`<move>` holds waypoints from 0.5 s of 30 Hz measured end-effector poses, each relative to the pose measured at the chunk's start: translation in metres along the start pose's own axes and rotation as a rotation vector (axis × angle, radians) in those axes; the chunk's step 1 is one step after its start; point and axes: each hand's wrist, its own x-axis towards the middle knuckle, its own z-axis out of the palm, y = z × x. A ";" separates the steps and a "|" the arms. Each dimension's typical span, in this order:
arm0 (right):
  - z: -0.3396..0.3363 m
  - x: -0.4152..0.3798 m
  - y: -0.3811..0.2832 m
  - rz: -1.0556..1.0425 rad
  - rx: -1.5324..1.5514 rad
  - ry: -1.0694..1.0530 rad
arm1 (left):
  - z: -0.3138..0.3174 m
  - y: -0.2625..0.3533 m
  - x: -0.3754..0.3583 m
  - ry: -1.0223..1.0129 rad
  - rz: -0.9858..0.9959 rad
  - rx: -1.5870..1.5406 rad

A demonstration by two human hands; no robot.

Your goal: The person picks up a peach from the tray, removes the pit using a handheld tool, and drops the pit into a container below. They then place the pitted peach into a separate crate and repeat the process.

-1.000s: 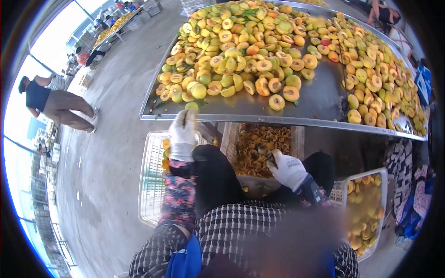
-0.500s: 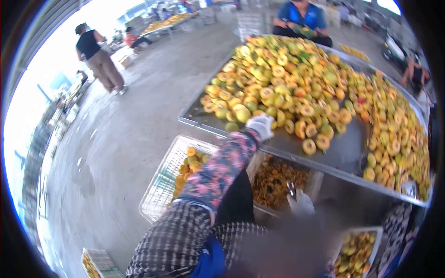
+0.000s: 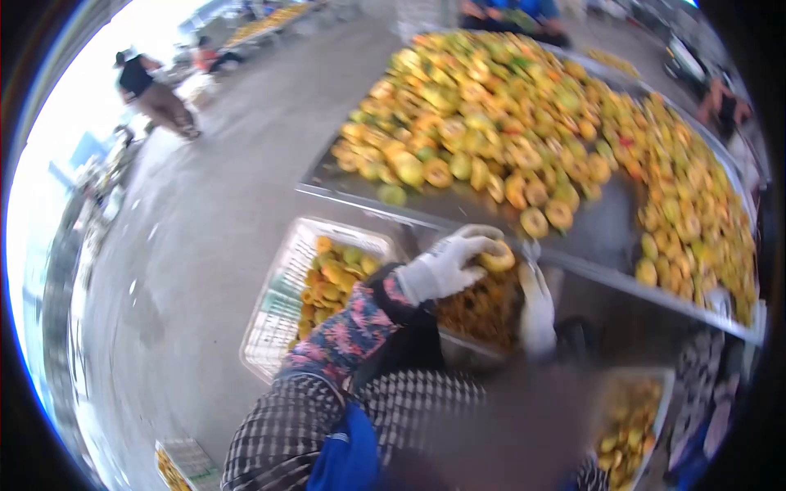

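A round yellow fruit piece [image 3: 497,258] is held by the left hand [image 3: 450,266], gloved in white, its fingers curved and parted just enough to span the piece. The far side of the fruit is partly hidden by the fingers. By the right hand [image 3: 537,317], also gloved in white, a slim silvery metal tool [image 3: 531,250] is gripped; the fingers are folded, but the handle is covered and the exact grip is blurred. The tip is shown just beside the fruit, at about two o'clock; whether they touch cannot be told.

Below both, toward five o'clock from the left hand, brown fruit scraps [image 3: 473,315] are seen in a container partly covered by the hands. At nine o'clock from that hand, a white plastic lattice basket [image 3: 268,315] is partly filled with yellow-green fruit pieces. Toward one o'clock, a grey metal table [image 3: 610,229] is heaped with cut yellow fruit [image 3: 483,114]. Between four and five o'clock from the right hand, a pale basket [image 3: 665,401] of fruit is partly covered by a dark blur. At the table's twelve o'clock edge, a person in blue [image 3: 532,10] is cut off by the frame.
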 end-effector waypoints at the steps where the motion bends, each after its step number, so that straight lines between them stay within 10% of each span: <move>1: 0.018 0.001 -0.011 -0.056 -0.046 0.030 | 0.008 0.003 -0.002 -0.018 0.038 0.059; 2: 0.020 0.000 -0.012 -0.102 -0.131 -0.020 | 0.016 0.005 -0.004 -0.027 0.081 0.127; 8: 0.035 -0.016 -0.017 0.053 0.101 -0.060 | 0.065 0.008 -0.005 0.460 -0.292 -1.675; 11: 0.020 -0.008 0.001 -0.465 -0.682 -0.071 | 0.073 0.012 0.003 0.659 -0.455 -1.596; 15: 0.024 -0.032 -0.030 -0.414 -0.911 -0.086 | 0.072 0.007 0.002 0.738 -0.556 -1.557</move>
